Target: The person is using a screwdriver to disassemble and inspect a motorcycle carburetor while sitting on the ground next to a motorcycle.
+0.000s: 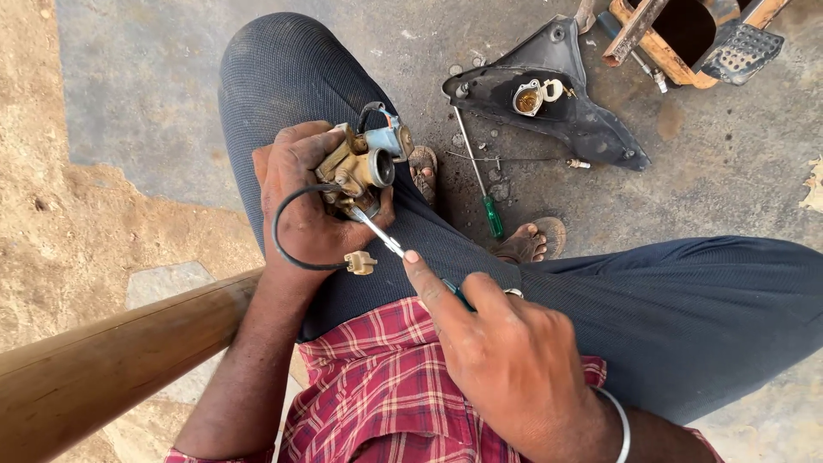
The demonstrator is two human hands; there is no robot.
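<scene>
My left hand (300, 201) grips a small brass-coloured carburettor (364, 167) over my left knee. A black cable with a cream plug (360, 262) loops out of it. My right hand (506, 351) holds a screwdriver (381, 233) with a teal handle, index finger stretched along the metal shaft. Its tip rests against the underside of the carburettor.
On the concrete ahead lie a green-handled screwdriver (490, 210), a black plastic panel (557, 103) with small metal parts on it, loose screws and a thin rod. A wooden frame with a metal footrest (741, 51) sits top right. A wooden pole (111, 360) crosses lower left.
</scene>
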